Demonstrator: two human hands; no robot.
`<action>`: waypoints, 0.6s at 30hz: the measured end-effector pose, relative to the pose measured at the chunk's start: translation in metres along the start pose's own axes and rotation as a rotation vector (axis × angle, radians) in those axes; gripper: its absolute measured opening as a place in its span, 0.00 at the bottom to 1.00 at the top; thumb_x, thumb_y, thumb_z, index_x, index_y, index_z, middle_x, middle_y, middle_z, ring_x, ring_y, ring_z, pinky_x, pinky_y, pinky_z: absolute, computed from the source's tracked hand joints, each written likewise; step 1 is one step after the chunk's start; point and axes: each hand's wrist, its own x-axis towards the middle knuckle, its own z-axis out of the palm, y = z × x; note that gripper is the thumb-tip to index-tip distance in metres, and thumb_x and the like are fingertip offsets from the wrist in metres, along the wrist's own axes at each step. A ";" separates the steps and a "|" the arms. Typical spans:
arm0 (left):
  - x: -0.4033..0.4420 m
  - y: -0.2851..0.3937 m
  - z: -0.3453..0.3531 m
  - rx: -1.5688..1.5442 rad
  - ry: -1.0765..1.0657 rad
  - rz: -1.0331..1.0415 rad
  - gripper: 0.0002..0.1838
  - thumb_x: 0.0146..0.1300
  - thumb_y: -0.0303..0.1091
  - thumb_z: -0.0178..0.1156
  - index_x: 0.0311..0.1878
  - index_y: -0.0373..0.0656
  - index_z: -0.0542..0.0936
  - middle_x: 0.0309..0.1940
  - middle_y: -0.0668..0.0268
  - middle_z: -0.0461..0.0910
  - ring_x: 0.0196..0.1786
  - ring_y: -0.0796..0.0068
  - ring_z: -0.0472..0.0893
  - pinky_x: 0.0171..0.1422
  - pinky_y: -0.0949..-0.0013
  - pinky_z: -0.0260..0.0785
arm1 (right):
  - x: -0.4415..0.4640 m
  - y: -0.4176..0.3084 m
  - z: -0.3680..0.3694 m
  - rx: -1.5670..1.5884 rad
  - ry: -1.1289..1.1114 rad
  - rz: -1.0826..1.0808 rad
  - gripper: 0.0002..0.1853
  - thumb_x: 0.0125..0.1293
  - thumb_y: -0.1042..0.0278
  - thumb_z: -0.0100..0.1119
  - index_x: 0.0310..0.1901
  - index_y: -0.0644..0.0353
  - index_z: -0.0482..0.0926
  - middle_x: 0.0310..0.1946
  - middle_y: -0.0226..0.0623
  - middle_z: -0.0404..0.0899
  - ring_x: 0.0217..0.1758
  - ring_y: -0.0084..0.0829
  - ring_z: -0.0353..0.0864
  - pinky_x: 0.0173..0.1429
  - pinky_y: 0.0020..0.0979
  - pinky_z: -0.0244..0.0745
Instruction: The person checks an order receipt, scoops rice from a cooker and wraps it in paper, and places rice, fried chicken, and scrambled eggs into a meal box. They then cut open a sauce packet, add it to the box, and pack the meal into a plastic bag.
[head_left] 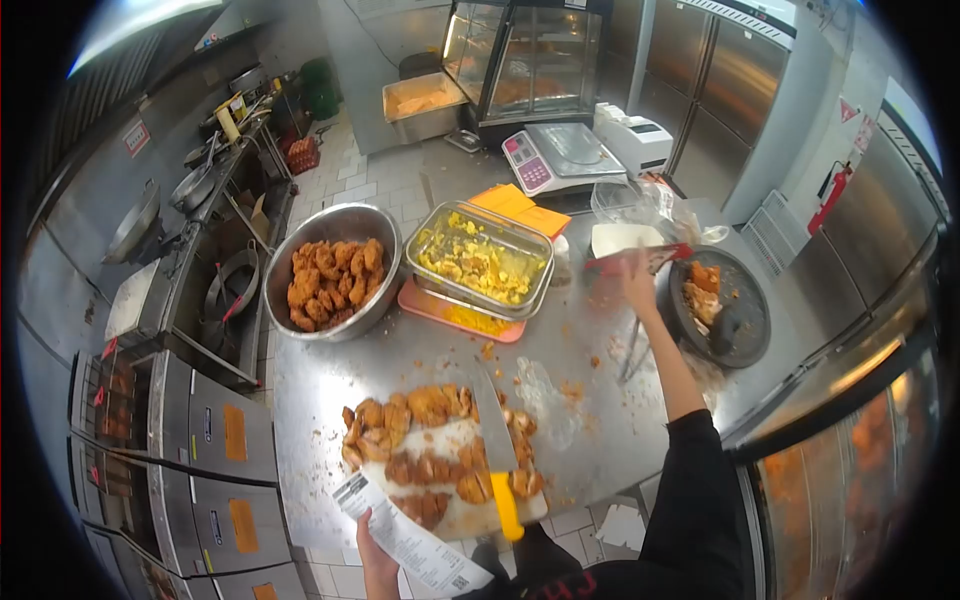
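My left hand (374, 555), low in the view, is closed on a long printed receipt (415, 545) at the near edge of the steel table. Beside the receipt, chopped fried chicken (430, 465) lies in rows on a white cutting board (460, 436). A knife (494, 425) with a yellow handle rests across the chicken. My right arm reaches far to the right, where my right hand (637, 282) is at a flat red item (648, 258), blurred by motion. Its fingers are smeared, so the grip is unclear. Behind that hand is a white tray (622, 238).
A steel bowl of fried chicken (393, 262) and a metal pan of yellow food (535, 285) stand on the table (320, 390). A dark round pan (748, 325) with food pieces sits at right. A weighing scale (570, 150) and a glass display case (535, 60) are behind.
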 end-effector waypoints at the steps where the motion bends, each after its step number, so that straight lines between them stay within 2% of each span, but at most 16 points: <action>1: 0.009 -0.002 0.004 0.005 0.005 0.007 0.21 0.58 0.42 0.47 0.52 0.41 0.69 0.37 0.61 0.75 0.41 0.64 0.76 0.47 0.58 0.70 | 0.012 0.013 0.009 0.059 -0.005 0.060 0.25 0.65 0.52 0.43 0.60 0.50 0.56 0.33 0.59 0.75 0.34 0.58 0.75 0.40 0.47 0.70; 3: 0.019 -0.006 0.012 -0.008 0.110 -0.005 0.21 0.58 0.42 0.47 0.51 0.40 0.69 0.39 0.61 0.76 0.39 0.65 0.77 0.45 0.63 0.70 | 0.035 0.016 0.014 0.177 -0.004 0.181 0.21 0.65 0.51 0.42 0.53 0.56 0.67 0.28 0.59 0.75 0.35 0.57 0.74 0.41 0.46 0.67; 5: 0.026 -0.008 0.019 0.062 0.108 0.020 0.22 0.58 0.43 0.47 0.52 0.39 0.69 0.41 0.60 0.76 0.39 0.65 0.77 0.45 0.63 0.71 | 0.032 0.003 -0.004 0.132 -0.132 0.342 0.21 0.65 0.50 0.43 0.36 0.64 0.72 0.22 0.55 0.74 0.32 0.53 0.75 0.37 0.44 0.66; 6: 0.034 -0.011 0.018 0.088 0.115 0.025 0.22 0.59 0.43 0.46 0.53 0.38 0.68 0.42 0.59 0.76 0.40 0.64 0.77 0.45 0.62 0.71 | 0.019 -0.017 -0.021 0.021 0.026 0.161 0.21 0.64 0.54 0.47 0.25 0.67 0.69 0.19 0.51 0.72 0.26 0.47 0.74 0.30 0.41 0.65; 8: 0.048 -0.011 0.025 0.131 0.111 0.024 0.23 0.59 0.42 0.46 0.53 0.37 0.68 0.42 0.59 0.76 0.41 0.64 0.77 0.45 0.62 0.71 | -0.014 -0.039 -0.056 0.089 0.032 0.070 0.14 0.62 0.62 0.53 0.28 0.66 0.69 0.20 0.49 0.73 0.25 0.44 0.74 0.27 0.37 0.65; 10: 0.056 -0.014 0.050 0.189 0.051 0.006 0.24 0.59 0.43 0.47 0.54 0.36 0.67 0.43 0.58 0.75 0.41 0.63 0.77 0.44 0.60 0.71 | -0.052 -0.054 -0.101 0.101 -0.078 0.086 0.06 0.59 0.71 0.55 0.32 0.65 0.71 0.26 0.47 0.75 0.25 0.41 0.75 0.28 0.35 0.66; 11: 0.058 -0.013 0.059 0.203 0.042 -0.011 0.24 0.59 0.43 0.47 0.54 0.36 0.67 0.43 0.58 0.75 0.41 0.63 0.77 0.44 0.60 0.71 | -0.072 -0.057 -0.120 0.086 -0.070 0.103 0.06 0.59 0.71 0.55 0.32 0.65 0.71 0.26 0.47 0.75 0.25 0.41 0.75 0.28 0.35 0.66; 13: 0.060 -0.011 0.078 0.262 -0.088 -0.121 0.25 0.59 0.43 0.46 0.55 0.35 0.66 0.44 0.57 0.75 0.42 0.62 0.77 0.46 0.58 0.71 | -0.107 -0.064 -0.158 0.085 -0.028 -0.027 0.07 0.60 0.75 0.53 0.40 0.62 0.72 0.25 0.42 0.75 0.16 0.31 0.65 0.23 0.28 0.62; 14: 0.061 -0.010 0.084 0.281 -0.104 -0.148 0.25 0.59 0.43 0.46 0.55 0.35 0.66 0.44 0.57 0.75 0.42 0.62 0.77 0.46 0.58 0.71 | -0.121 -0.066 -0.180 0.061 -0.015 -0.004 0.07 0.60 0.75 0.53 0.40 0.62 0.72 0.25 0.42 0.75 0.16 0.31 0.65 0.23 0.28 0.62; 16: 0.063 -0.013 0.095 0.300 -0.319 -0.270 0.27 0.60 0.48 0.45 0.56 0.37 0.65 0.44 0.56 0.74 0.46 0.60 0.75 0.51 0.57 0.68 | -0.155 -0.074 -0.228 -0.067 -0.004 -0.066 0.11 0.61 0.77 0.49 0.46 0.60 0.70 0.36 0.43 0.76 0.21 0.33 0.71 0.28 0.28 0.66; 17: 0.063 -0.016 0.102 0.322 -0.374 -0.262 0.28 0.60 0.49 0.43 0.57 0.37 0.65 0.45 0.55 0.74 0.47 0.58 0.75 0.52 0.55 0.68 | -0.174 -0.088 -0.253 -0.114 -0.025 0.054 0.12 0.62 0.77 0.47 0.48 0.60 0.69 0.46 0.47 0.74 0.35 0.39 0.78 0.39 0.29 0.71; 18: 0.063 -0.023 0.111 0.345 -0.431 -0.257 0.29 0.60 0.50 0.42 0.58 0.37 0.64 0.46 0.55 0.73 0.48 0.57 0.74 0.54 0.53 0.67 | -0.194 -0.101 -0.279 -0.212 -0.047 0.174 0.13 0.62 0.77 0.47 0.49 0.61 0.69 0.49 0.48 0.72 0.42 0.41 0.77 0.44 0.31 0.70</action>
